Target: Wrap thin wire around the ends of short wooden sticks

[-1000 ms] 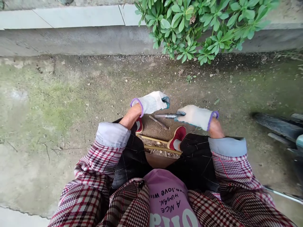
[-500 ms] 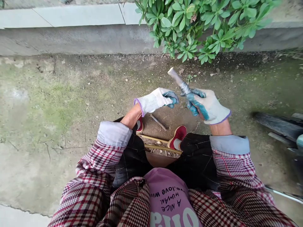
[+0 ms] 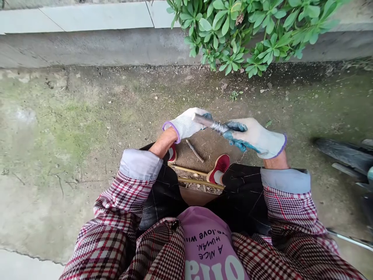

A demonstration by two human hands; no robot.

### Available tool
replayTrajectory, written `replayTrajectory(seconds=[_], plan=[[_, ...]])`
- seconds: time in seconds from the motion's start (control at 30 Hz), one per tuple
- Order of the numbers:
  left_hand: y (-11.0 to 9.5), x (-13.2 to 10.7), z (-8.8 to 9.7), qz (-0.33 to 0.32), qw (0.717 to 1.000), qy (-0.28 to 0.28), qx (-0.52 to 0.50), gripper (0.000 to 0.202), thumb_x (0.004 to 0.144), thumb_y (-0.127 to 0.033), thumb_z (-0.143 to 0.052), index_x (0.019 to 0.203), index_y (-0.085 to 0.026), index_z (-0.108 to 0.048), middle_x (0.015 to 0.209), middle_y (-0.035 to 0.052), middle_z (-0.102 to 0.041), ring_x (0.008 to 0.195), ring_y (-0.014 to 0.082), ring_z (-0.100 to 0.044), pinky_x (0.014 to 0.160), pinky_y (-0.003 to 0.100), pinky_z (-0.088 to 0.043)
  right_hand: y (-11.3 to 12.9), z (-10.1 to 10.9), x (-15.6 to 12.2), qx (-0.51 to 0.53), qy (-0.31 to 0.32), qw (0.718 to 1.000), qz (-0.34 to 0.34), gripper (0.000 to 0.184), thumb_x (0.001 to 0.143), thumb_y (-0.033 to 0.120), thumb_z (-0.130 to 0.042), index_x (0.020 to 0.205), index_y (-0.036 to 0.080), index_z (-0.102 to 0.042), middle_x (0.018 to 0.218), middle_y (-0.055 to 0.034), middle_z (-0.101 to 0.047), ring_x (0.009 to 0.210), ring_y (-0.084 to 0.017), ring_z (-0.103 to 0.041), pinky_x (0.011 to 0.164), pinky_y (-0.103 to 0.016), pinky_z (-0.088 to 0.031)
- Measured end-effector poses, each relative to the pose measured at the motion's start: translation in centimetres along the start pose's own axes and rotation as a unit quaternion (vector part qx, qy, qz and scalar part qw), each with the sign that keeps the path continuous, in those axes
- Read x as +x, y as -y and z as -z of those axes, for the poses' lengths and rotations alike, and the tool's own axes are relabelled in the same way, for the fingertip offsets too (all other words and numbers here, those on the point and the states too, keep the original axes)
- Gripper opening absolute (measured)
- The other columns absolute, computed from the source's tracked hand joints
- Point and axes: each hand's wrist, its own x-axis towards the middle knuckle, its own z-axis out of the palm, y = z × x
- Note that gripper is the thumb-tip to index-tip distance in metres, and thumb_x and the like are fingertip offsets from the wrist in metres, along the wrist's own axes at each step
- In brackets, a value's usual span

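Silver-wrapped stick in right hand; pink shirt reading "A NICE HUMAN"

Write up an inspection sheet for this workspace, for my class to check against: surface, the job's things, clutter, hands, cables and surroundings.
Surface: bare dirt over mossy concrete ground.
Job's things: a short metal rod with silver binding.
Clutter: a thin stick on the dirt; two yellowish canes beside a red shoe.
Hands: gloved right hand grips the rod; its end lies over the gloved left hand.
Cables: nothing seen.
Surroundings: a leafy green plant, a concrete kerb, and a tyre at right.
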Motion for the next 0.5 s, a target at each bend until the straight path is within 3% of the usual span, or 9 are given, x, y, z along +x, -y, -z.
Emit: replayTrajectory(seconds=[0.1,0.2,0.27,0.33,0.43,0.5], plan=[[-0.4,0.1,0.1,-0.007,1.0,0.014,-0.002,0.011,0.085,-0.009,-0.057,0.08,-0.015,-0.065,0.081,0.0002,-0.069,0.074,0.0114,-0.052,0.075,0.025,-0.046,-0.1,0.3,-0.6,0.028,-0.015,0.999,-0.001,0.045,0.075,0.059,-0.086,0.08,0.019,-0.067,0.062,0.0001,-0.061,0.044,-0.009,-0.049,0.036,-0.022,-0.04],[-0.5,0.3,0.1,0.008,0.999,0.04,-0.002,0.014,0.084,-0.007,-0.059,0.087,-0.013,-0.071,0.087,0.0007,-0.074,0.074,0.0098,-0.053,0.075,0.024,-0.046,0.0,0.3,-0.8,0.035,0.077,0.996,-0.015,0.05,0.075,0.065,-0.082,0.086,0.018,-0.068,0.061,0.0012,-0.06,0.043,-0.009,-0.047,0.037,-0.024,-0.038],[-0.6,0.4,0.1,0.028,0.999,0.032,0.022,0.015,0.085,-0.008,-0.059,0.088,-0.012,-0.073,0.084,0.0001,-0.074,0.071,0.0092,-0.051,0.072,0.024,-0.044,-0.1,-0.2,-0.4,-0.027,0.155,0.988,-0.003,0.046,0.078,0.062,-0.079,0.084,0.018,-0.067,0.063,0.0019,-0.06,0.046,-0.01,-0.048,0.043,-0.025,-0.039],[-0.8,0.3,0.1,0.047,0.998,0.011,0.051,0.014,0.086,-0.009,-0.06,0.086,-0.013,-0.074,0.079,-0.0007,-0.072,0.068,0.0093,-0.048,0.069,0.025,-0.041,-0.5,-0.9,0.5,-0.155,0.188,0.97,-0.002,0.035,0.084,0.052,-0.074,0.078,0.019,-0.065,0.065,0.0022,-0.061,0.054,-0.011,-0.05,0.051,-0.026,-0.039],[-1.0,0.0,0.1,0.055,0.995,0.0,0.079,0.014,0.085,-0.009,-0.061,0.081,-0.014,-0.074,0.073,-0.0015,-0.069,0.066,0.0097,-0.047,0.066,0.026,-0.039,-1.4,-1.9,2.1,-0.393,0.118,0.909,-0.074,0.021,0.089,0.037,-0.068,0.076,0.02,-0.064,0.071,-0.0013,-0.065,0.064,-0.015,-0.055,0.058,-0.029,-0.037],[-1.0,-0.1,0.0,0.053,0.996,0.008,0.076,0.015,0.085,-0.009,-0.061,0.08,-0.014,-0.074,0.073,-0.0013,-0.069,0.065,0.0098,-0.048,0.066,0.027,-0.039,-1.7,-1.8,2.9,-0.49,0.059,0.859,-0.134,0.018,0.091,0.035,-0.065,0.082,0.02,-0.067,0.079,-0.0062,-0.069,0.07,-0.019,-0.06,0.06,-0.032,-0.037]])
